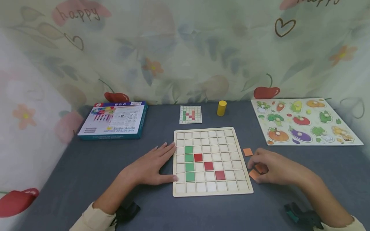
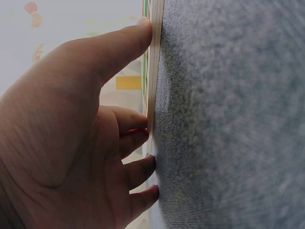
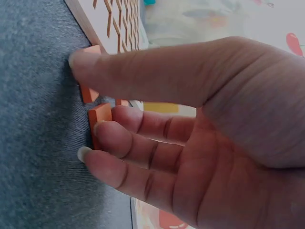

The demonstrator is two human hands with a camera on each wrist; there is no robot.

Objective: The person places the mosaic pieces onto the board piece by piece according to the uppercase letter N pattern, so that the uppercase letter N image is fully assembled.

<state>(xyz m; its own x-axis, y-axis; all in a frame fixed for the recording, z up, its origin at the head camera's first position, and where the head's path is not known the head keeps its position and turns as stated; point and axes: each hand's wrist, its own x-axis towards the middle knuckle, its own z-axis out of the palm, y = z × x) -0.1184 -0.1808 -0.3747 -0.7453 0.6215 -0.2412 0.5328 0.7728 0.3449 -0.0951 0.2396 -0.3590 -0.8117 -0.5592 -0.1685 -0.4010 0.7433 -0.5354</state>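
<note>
A wooden grid board (image 1: 199, 187) lies on the dark tabletop, with several green tiles (image 1: 189, 158) in one column and three red tiles (image 1: 208, 166) set diagonally. My left hand (image 1: 147, 166) rests at its left side, thumb and fingertips touching the board's edge (image 2: 156, 57). Right of the board, my right hand (image 1: 274, 166) reaches down over orange tiles (image 1: 254, 174). In the right wrist view its thumb lies on one orange tile (image 3: 89, 93), while the bent fingers touch another, with a gap between. Another orange square (image 1: 247, 152) lies near the board's right edge.
A printed pattern card (image 1: 190, 114) and a yellow cylinder (image 1: 221, 108) are behind the board. At back left lies a flat box (image 1: 112, 120); at back right, a vegetable picture board (image 1: 306, 122). A patterned cloth (image 1: 185, 51) hangs behind.
</note>
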